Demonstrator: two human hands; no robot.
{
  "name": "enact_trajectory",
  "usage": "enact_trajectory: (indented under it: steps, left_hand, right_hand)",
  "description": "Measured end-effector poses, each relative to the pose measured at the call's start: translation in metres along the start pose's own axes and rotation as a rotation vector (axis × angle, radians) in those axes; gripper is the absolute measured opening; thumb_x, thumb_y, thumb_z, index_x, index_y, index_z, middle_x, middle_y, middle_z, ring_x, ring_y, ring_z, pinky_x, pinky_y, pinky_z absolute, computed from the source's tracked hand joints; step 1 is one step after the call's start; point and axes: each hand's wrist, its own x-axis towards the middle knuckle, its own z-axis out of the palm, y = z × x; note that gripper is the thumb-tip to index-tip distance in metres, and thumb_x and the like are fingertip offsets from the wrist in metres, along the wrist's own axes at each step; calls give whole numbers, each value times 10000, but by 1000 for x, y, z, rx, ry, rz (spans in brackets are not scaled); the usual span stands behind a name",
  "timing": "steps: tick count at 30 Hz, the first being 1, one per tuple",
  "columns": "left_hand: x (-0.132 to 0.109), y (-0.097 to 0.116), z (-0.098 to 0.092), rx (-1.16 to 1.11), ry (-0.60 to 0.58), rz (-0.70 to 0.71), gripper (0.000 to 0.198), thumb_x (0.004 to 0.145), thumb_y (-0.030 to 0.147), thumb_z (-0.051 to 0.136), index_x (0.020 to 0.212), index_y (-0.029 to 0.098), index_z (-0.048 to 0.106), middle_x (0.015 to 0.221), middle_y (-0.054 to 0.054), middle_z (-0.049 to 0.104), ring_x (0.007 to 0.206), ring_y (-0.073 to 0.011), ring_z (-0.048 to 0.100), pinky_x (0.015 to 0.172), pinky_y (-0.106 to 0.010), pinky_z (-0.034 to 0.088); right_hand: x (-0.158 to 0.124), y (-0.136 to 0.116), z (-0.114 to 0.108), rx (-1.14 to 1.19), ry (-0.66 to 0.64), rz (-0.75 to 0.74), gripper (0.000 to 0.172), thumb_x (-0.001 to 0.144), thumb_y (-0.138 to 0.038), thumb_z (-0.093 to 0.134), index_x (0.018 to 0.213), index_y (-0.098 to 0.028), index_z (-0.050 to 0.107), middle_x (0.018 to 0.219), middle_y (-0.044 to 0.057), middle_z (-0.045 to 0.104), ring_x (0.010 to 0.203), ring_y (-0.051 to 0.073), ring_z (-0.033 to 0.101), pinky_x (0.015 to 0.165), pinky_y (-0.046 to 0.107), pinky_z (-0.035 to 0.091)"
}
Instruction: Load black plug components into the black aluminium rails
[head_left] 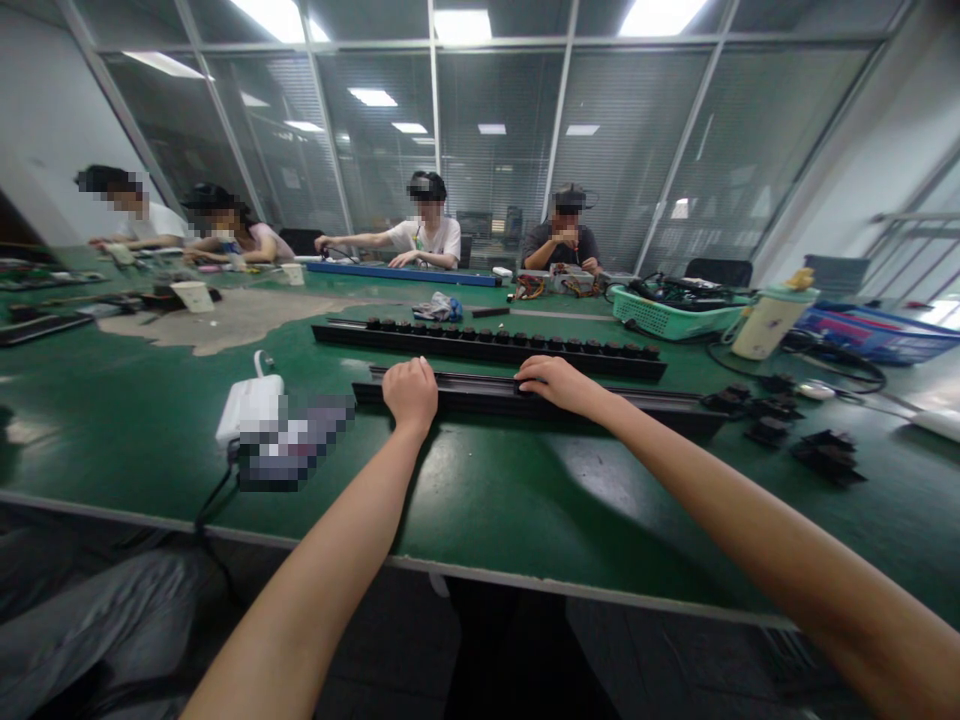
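A long black channel rail [480, 394] lies across the green table in front of me. Near its left end my left hand [411, 392] is closed around the rail's edge. Farther right, my right hand [553, 382] has its fingers closed on a small black part at the rail's channel, mostly hidden by the fingers. Just behind lies a second black rail [480, 349] with a row of several black round-topped pieces along it. Loose black parts [829, 455] are scattered beyond the near rail's right end.
A white power bank [251, 408] with a cable lies to the left, beside a blurred-out object [296, 445]. At the right stand a green basket [667, 318] of cables, a pale tumbler [772, 320] and a blue basket [892, 330]. Several co-workers [427, 235] sit across the table.
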Motion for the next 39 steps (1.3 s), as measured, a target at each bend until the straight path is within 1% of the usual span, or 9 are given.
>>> enact_trajectory:
  steps: [3,7,12,21,33,39]
  left_hand:
    - [0,0,0,-12,-2,-4,565,1053,303,155,914,160,683,956,-188,739,981,-320,650,900,-427,403]
    - [0,0,0,-35,3,-6,563,1053,309,155,910,167,681,957,-189,736,982,-322,644,901,-431,400]
    - [0,-1,2,-46,6,-5,556,1052,315,163,899,174,679,951,-186,734,979,-318,642,902,-428,399]
    - [0,-3,6,-32,58,14,544,1052,314,179,856,194,672,906,-166,734,933,-302,641,872,-414,405]
    - [0,-4,7,-34,50,10,539,1048,321,183,864,193,674,909,-171,730,933,-309,639,868,-423,405]
    - [0,-2,3,-64,8,-15,541,1048,321,177,901,179,677,950,-187,727,980,-319,638,907,-435,397]
  right_hand:
    - [0,0,0,6,4,-5,203,931,-180,655,1066,-169,807,1111,125,749,1068,243,697,1005,383,532]
    - [0,0,-2,21,9,-3,195,923,-180,667,1053,-201,812,1108,102,753,1059,235,702,1004,382,535]
    - [-6,2,-7,26,10,13,195,913,-178,674,1047,-198,815,1110,111,756,1049,247,713,1000,395,542]
    - [-17,7,-12,35,21,21,197,917,-187,666,1048,-211,811,1099,97,756,1048,236,714,999,387,544]
    - [-22,9,-15,33,26,25,199,908,-178,669,1039,-214,814,1086,99,759,1043,242,718,993,395,554]
    - [-23,9,-16,27,26,25,201,915,-187,666,1051,-206,812,1101,106,756,1047,247,716,999,396,551]
